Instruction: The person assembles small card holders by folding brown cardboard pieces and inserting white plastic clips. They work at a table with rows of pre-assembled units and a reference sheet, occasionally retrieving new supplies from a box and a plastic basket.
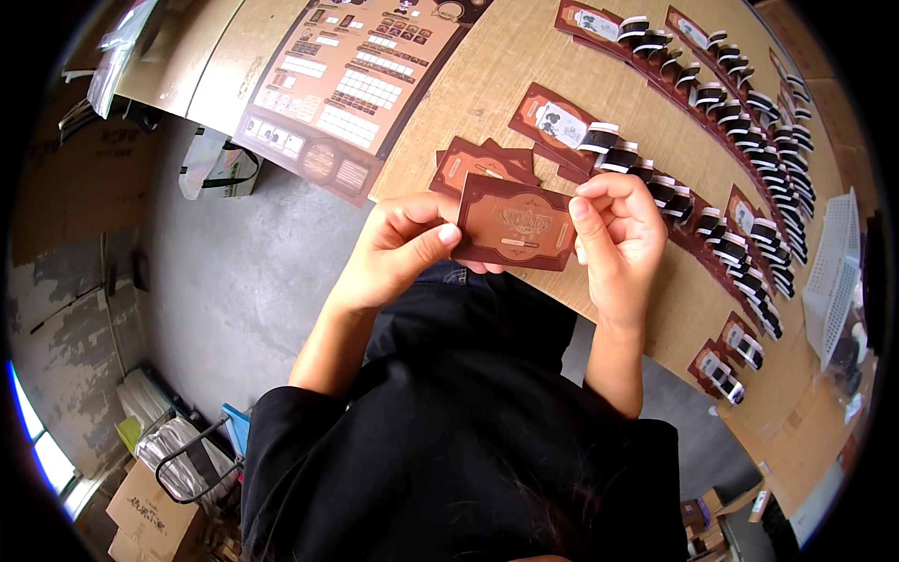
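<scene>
A dark brown printed card [518, 225] with a lighter, ornate panel is held up in front of me, over the near table edge. My left hand [407, 244] grips its left side, thumb on the face and fingertips showing beneath the lower edge. My right hand [618, 220] pinches at its upper right corner with thumb and forefinger, the other fingers curled. Just behind it, a small loose pile of similar brown cards [482, 161] lies on the table. To the right, a row of brown cards with black-and-white pieces [613, 150] overlaps along the tabletop.
More overlapping rows of cards with black-and-white pieces [740, 117] fill the table's [487, 94] right side. A large brown printed sheet [361, 84] hangs over the left edge. At far right stands a white perforated basket [832, 276]. Cardboard boxes [154, 510] sit on the floor at lower left.
</scene>
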{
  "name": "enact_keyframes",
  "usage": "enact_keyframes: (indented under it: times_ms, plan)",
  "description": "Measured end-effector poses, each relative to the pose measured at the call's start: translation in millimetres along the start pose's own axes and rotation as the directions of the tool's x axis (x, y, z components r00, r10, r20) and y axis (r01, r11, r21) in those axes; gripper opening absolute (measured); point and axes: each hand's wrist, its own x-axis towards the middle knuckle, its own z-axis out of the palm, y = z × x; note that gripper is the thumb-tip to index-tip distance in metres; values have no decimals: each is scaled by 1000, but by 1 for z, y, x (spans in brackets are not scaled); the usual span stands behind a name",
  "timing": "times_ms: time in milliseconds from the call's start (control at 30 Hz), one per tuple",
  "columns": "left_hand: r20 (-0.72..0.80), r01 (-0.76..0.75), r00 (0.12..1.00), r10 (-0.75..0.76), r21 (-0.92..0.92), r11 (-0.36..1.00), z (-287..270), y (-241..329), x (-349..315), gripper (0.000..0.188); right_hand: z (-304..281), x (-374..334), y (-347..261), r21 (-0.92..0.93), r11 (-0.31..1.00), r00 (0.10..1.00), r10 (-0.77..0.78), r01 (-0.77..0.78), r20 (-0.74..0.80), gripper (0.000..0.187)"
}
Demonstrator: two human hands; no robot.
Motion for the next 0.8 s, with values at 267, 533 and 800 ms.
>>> enact_keyframes:
  times_ms: [267,533,800]
  plan:
    - [91,-144,982,164,-196,970,6,-9,3,36,6,-10,-2,175,980,994,106,-98,-39,12]
    - [-58,-192,978,200,124,974,38,-32,-9,15,19,-42,4,-274,927,965,-262,257,19,9]
    - [-137,-116,980,143,187,975,52,-39,-9,9,7,-73,3,-800,494,874,-481,341,75,18]
